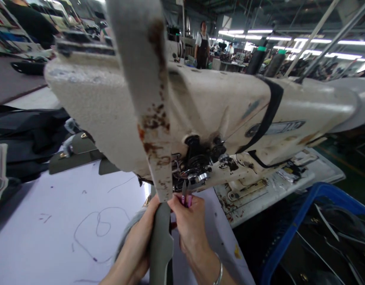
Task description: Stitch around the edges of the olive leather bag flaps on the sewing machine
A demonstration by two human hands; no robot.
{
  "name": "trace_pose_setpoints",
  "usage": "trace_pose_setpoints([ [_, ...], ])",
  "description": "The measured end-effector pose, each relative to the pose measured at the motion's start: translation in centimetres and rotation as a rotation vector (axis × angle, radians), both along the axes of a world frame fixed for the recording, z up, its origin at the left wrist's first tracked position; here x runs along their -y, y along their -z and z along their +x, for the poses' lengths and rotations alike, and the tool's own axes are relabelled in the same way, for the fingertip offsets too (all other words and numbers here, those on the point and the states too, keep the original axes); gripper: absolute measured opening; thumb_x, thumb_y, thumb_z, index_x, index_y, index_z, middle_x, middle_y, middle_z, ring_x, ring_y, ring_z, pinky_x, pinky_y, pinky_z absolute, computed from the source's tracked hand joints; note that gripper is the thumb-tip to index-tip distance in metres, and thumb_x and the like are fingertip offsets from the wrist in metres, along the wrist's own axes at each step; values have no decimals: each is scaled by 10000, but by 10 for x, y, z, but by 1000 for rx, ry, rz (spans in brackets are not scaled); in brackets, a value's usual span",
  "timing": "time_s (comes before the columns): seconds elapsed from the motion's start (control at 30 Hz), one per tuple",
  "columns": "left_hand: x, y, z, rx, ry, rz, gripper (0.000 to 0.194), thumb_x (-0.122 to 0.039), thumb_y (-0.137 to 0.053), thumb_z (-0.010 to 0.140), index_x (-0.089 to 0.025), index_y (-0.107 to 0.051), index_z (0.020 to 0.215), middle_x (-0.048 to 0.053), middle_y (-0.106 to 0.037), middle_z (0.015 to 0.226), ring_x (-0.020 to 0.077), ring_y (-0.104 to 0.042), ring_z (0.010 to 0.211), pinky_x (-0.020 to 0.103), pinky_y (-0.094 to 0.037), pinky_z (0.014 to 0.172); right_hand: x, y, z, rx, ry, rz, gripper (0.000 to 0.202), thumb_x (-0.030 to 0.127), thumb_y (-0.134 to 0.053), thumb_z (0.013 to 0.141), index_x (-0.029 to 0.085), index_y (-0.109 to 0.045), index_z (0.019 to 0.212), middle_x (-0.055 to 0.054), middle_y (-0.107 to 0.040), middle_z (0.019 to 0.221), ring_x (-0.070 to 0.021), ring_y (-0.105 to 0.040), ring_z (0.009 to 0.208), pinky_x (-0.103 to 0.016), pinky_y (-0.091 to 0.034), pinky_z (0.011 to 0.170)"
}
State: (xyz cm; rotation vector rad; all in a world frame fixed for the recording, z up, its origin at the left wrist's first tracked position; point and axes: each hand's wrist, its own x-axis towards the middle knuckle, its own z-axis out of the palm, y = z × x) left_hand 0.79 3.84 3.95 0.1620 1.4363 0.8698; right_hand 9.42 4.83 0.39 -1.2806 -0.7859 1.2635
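An industrial sewing machine (229,103) fills the upper middle, its rust-spotted upright bar (154,130) crossing in front of its head. Below it, my left hand (142,233) is closed on the left edge of a long grey-green panel (161,245). My right hand (190,221) is at the panel's right side, fingers curled, with small thread snips (186,194) held in it, pink at the grip and blades pointing up. Fuzzy grey material (129,233) shows beside my left hand. The bar hides the needle area and some fingertips.
A blue crate (273,253) of dark pieces with metal fittings stands at lower right. On the white table (60,229) lie loose thread and, farther back, grey-green pieces (77,156). Dark fabric (28,130) is piled at left. A person in an apron (202,47) stands in the background.
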Motion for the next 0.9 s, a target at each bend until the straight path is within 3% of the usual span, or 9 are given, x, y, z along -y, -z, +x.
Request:
trace_pose_setpoints([
  [0.13,5,2,17,88,-152,53,413,-457,-699,822,-181,-704,1129,60,-751,778,187,-690,583,245,-561,504,6,-10,18,-200,-214,-90,319,402,-727,766,148,-591,630,37,-480,564,-81,-392,508,-207,-353,492],
  [0.27,6,1,27,135,-225,54,394,-446,-689,836,-164,-719,1110,70,-758,809,203,-727,693,258,-607,629,10,-17,28,-174,-258,-129,385,450,-769,714,150,-558,595,35,-441,546,-78,-341,505,-221,-325,491],
  [0.43,5,2,31,131,-281,74,345,-403,-684,849,-157,-728,1086,64,-764,842,193,-732,739,247,-611,680,0,-21,32,-96,-292,-65,383,374,-737,729,172,-461,556,43,-384,552,-70,-293,513,-226,-262,489],
  [0.73,-8,3,28,96,-260,144,341,-384,-665,875,-167,-720,1133,72,-773,911,202,-742,814,275,-621,763,-15,-27,34,29,-294,49,343,261,-677,729,190,-387,560,53,-371,570,-70,-285,530,-216,-232,482],
  [0.9,21,-3,30,78,-154,134,361,-350,-704,836,-216,-711,1172,76,-741,1154,270,-681,1115,340,-614,888,-4,-32,45,62,-383,36,255,236,-693,701,177,-476,582,50,-436,585,-72,-336,540,-204,-262,492],
])
